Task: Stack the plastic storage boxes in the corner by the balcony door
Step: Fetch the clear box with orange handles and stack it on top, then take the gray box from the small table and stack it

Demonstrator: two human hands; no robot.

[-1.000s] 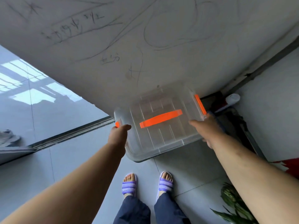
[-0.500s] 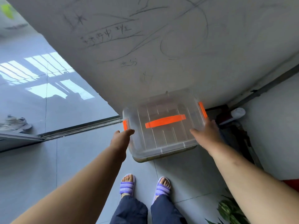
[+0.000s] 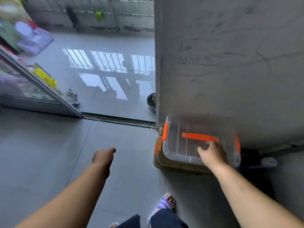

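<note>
A clear plastic storage box (image 3: 184, 142) with an orange lid handle and orange side clips rests on top of a larger olive-brown box (image 3: 166, 162) on the floor, against the scribbled grey wall (image 3: 230, 63) beside the balcony door track. My right hand (image 3: 212, 153) lies on the clear box's lid, fingers spread near the orange handle. My left hand (image 3: 103, 156) hangs in the air to the left of the boxes, fingers curled, holding nothing.
The sliding door track (image 3: 118, 120) crosses the floor left of the boxes, with the glass door (image 3: 32, 89) open at the left. A shoe (image 3: 71, 96) and a small pot (image 3: 151, 102) sit on the balcony floor. Dark items (image 3: 256, 162) lie right of the boxes.
The clear box has been set down on the lower box. My left hand has let go and swung away to the left; my right hand moved onto the lid. The view turned left.
</note>
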